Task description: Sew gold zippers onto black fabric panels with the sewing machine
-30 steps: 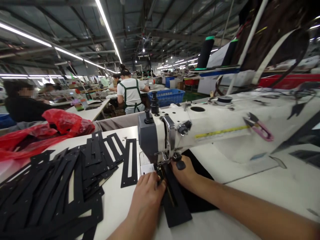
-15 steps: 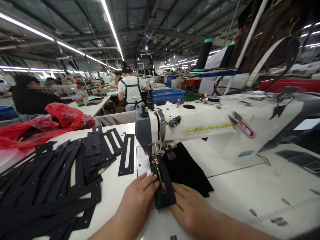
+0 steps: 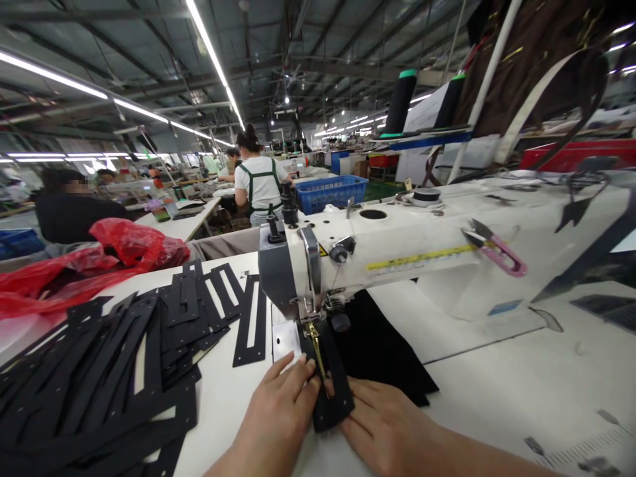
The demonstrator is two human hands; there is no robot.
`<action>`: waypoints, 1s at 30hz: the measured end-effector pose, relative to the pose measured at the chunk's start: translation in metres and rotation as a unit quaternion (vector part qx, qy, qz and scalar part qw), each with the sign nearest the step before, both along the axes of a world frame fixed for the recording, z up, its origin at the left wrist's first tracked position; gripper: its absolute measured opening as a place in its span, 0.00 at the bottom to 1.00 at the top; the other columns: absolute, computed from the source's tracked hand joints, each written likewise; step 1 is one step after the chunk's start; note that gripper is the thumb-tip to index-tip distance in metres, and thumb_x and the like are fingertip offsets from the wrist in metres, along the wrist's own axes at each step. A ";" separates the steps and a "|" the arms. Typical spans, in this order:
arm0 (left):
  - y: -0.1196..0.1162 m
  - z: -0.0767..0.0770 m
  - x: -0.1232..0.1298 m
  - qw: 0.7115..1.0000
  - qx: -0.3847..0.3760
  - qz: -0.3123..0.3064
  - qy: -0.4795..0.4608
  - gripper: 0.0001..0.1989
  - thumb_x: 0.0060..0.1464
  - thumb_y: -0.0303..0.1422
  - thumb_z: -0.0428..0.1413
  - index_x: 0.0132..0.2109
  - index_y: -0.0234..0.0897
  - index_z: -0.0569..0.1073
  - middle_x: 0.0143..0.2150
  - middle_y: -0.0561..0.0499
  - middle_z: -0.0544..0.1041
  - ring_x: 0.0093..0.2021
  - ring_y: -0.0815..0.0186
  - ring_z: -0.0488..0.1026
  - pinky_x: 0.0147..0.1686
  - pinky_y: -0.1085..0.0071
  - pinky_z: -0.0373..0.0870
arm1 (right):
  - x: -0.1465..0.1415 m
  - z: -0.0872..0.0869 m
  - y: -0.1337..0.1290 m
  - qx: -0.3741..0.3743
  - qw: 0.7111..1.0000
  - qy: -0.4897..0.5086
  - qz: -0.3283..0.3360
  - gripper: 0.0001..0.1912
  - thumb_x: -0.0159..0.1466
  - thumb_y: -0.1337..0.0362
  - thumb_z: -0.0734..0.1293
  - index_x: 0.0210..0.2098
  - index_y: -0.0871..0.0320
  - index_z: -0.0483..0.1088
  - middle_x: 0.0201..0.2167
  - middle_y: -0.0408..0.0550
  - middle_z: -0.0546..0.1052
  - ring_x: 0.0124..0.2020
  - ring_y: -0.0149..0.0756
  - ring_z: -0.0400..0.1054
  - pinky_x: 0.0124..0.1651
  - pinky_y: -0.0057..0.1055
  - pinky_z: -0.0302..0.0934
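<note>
Bare left hand (image 3: 279, 405) with tapering fingers, bare right hand (image 3: 385, 423) (its fingertips were partly hidden), two rounded forearms (image 3: 467, 454) that were uncovered as far as they showed

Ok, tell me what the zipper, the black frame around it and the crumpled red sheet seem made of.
Zipper: probably metal, shiny, as its gold teeth glint. Black frame: smooth and matte with clean-cut edges, perhaps leatherette or stiff fabric; I cannot tell which. Red sheet: likely thin plastic film, glossy, with crinkles and see-through patches.

View from your head, close above the table (image 3: 223, 391). It faces forward and down, across the far edge.
</note>
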State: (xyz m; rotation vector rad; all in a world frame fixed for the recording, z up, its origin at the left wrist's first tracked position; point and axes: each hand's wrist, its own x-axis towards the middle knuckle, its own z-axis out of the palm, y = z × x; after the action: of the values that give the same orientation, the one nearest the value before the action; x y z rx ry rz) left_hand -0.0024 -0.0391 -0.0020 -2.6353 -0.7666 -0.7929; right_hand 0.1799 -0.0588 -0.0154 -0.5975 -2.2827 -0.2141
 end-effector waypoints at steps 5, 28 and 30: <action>0.008 -0.001 0.000 1.000 -0.004 0.007 -0.015 0.17 0.63 0.26 0.38 0.37 0.32 0.72 0.38 0.44 0.76 0.40 0.62 0.75 0.44 0.61 0.73 | 0.001 -0.004 0.008 -0.016 1.000 0.005 0.008 0.17 0.65 0.74 0.52 0.29 0.66 0.70 0.30 0.53 0.74 0.36 0.39 0.67 0.44 0.31 0.64; 0.039 -0.003 0.005 0.997 -0.049 0.060 -0.026 0.09 0.52 0.20 0.49 0.36 0.37 0.69 0.34 0.48 0.71 0.37 0.62 0.72 0.37 0.67 0.74 | 0.001 0.005 0.048 -0.072 0.987 -0.142 -0.022 0.04 0.58 0.76 0.62 0.29 0.64 0.68 0.30 0.50 0.73 0.33 0.39 0.67 0.36 0.34 0.67; 0.032 0.003 0.004 0.998 -0.034 0.044 -0.019 0.10 0.53 0.19 0.47 0.38 0.36 0.70 0.35 0.47 0.73 0.39 0.62 0.73 0.40 0.65 0.74 | -0.002 -0.002 0.044 -0.051 0.991 -0.116 -0.044 0.04 0.58 0.75 0.63 0.31 0.65 0.69 0.32 0.51 0.74 0.35 0.40 0.67 0.40 0.35 0.66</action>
State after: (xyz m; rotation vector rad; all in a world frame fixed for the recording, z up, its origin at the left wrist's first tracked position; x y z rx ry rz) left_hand 0.0015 -0.0066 0.0010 -2.6322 -0.9298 -0.8085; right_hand 0.1782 -0.0150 -0.0179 -0.7624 -2.5051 -0.2215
